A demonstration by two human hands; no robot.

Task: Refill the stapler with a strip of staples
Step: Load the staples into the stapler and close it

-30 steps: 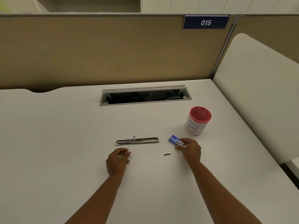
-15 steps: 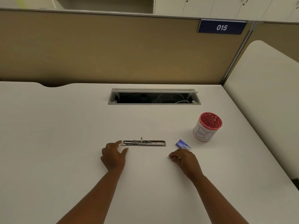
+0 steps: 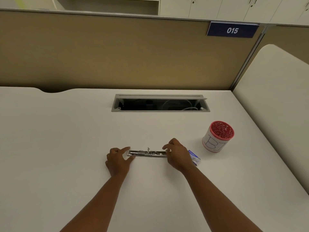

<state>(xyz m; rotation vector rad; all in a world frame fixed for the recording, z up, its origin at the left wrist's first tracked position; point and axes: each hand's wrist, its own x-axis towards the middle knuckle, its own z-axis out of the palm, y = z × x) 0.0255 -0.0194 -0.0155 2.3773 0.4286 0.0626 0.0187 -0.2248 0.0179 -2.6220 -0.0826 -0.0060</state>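
Lying flat across the middle of the white table [image 3: 66, 148], the opened metal stapler [image 3: 148, 153] is seen stretched out in a long strip, its length running left to right. A small upright piece rises from its middle.

The left hand [image 3: 117, 159] is placed at the stapler's left end. Its forefinger and thumb are spread in a loose fork around that end, the forefinger behind it and the thumb in front, both touching or almost touching the metal; the other fingers are curled in. A firm pinch cannot be confirmed.

The right hand [image 3: 178, 154] is laid over the stapler's right end, which is hidden beneath it. Its fingers [image 3: 167, 146] are bent downward and held close together above the metal. Whether anything is pinched between them cannot be told; no strip of staples is visible in the view.

A small blue staple box [image 3: 194, 158] is found on the table just beside the right hand, at its right, partly covered by the wrist. A white cup with a red perforated rim [image 3: 218, 136], marked with hand-drawn letters, stands farther right and slightly beyond, apart from the box.

A grey cable hatch [image 3: 160, 102] is set into the table behind the stapler, open, with cords visible inside. A tan partition [image 3: 117, 52] is noted along the far edge, bearing a blue sign reading 015 [image 3: 232, 30]. Both forearms are bare.
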